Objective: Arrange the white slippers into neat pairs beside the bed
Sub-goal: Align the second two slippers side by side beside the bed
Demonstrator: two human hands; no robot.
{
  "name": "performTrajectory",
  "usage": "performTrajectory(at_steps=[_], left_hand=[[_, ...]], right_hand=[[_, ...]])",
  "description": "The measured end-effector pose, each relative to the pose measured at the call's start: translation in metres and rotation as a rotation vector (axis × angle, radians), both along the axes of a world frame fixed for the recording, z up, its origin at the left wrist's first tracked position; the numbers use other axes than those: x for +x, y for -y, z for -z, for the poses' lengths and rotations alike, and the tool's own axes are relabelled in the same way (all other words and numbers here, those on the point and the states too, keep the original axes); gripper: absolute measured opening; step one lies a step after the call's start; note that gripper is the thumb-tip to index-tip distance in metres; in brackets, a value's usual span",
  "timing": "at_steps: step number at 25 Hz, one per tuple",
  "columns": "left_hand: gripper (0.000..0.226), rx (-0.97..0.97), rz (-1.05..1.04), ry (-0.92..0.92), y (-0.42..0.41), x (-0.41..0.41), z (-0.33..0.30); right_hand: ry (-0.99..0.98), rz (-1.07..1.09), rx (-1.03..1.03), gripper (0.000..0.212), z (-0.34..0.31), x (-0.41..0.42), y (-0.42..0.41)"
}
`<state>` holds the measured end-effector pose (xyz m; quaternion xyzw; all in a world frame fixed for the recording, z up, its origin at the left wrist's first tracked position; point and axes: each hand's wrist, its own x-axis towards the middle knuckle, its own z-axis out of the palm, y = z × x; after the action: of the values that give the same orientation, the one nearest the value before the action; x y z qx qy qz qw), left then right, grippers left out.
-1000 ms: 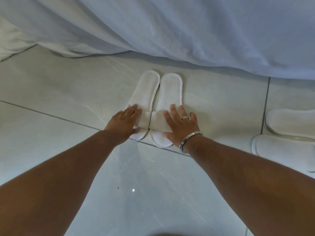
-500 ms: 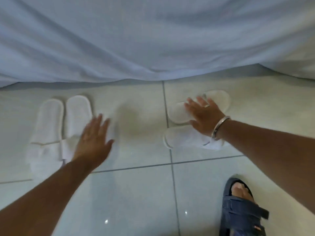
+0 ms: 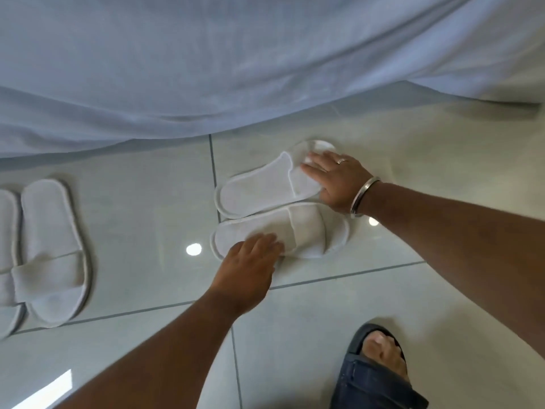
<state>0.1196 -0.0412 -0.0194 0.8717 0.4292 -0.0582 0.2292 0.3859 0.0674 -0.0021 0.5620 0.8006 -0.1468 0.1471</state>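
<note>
Two white slippers lie sideways on the floor tiles just below the hanging bedsheet [image 3: 265,69], toes pointing right. My right hand [image 3: 336,178] lies over the toe band of the far slipper [image 3: 259,187], fingers across the band and thumb at its near edge. The near slipper [image 3: 312,231] sits right beside the far one, their edges touching. My left hand [image 3: 247,270] rests flat on its insole near the heel, fingers together. At the left edge a second pair stands side by side, heels toward the bed: one slipper [image 3: 50,231] in full view, the other [image 3: 7,246] cut off.
My foot in a dark blue sandal [image 3: 377,370] stands on the tiles at the bottom right. The glossy pale floor [image 3: 147,202] between the two pairs shows grout lines and light reflections. The bedsheet hangs down to the floor along the top.
Both hands left the first pair, which now sits at the left. My right hand reached the sideways pair first, and my left hand has since come over onto the near slipper.
</note>
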Motion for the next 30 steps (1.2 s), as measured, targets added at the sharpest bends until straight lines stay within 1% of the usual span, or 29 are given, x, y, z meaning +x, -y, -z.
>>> performTrajectory(at_steps=[2,7,11,14,17,19,20,23,26,28,30], left_hand=[[0.047,0.008,0.010,-0.002,-0.006,0.003,0.002],[0.049,0.109,0.121,-0.013,-0.031,0.026,0.011],[0.065,0.078,0.154,-0.071,-0.066,0.077,0.014],[0.075,0.015,0.164,-0.091,-0.087,0.120,0.014],[0.076,0.008,0.199,-0.099,-0.090,0.140,0.018],[0.075,0.029,0.209,-0.114,-0.087,0.141,0.020],[0.074,0.037,0.208,-0.115,-0.086,0.140,0.020],[0.074,0.026,0.225,-0.114,-0.089,0.140,0.014],[0.077,0.025,0.257,-0.104,-0.097,0.138,0.009],[0.077,0.029,0.284,-0.106,-0.101,0.134,0.008],[0.077,0.020,0.292,-0.107,-0.102,0.130,0.008]], right_hand=[[-0.027,0.048,0.052,0.064,0.008,0.009,0.008],[0.039,0.205,0.086,0.066,0.018,0.057,0.036],[0.116,0.430,0.109,0.066,0.011,0.111,0.090],[0.064,0.550,0.119,0.062,0.011,0.122,0.133],[0.024,0.603,0.080,0.061,0.017,0.120,0.165],[0.018,0.612,0.067,0.059,0.024,0.121,0.172],[0.016,0.613,0.076,0.062,0.025,0.123,0.170],[-0.010,0.648,0.079,0.077,0.026,0.124,0.165],[-0.092,0.703,0.080,0.070,0.020,0.121,0.176],[-0.124,0.742,0.061,0.067,0.014,0.123,0.199],[-0.121,0.756,0.007,0.068,0.007,0.132,0.232]])
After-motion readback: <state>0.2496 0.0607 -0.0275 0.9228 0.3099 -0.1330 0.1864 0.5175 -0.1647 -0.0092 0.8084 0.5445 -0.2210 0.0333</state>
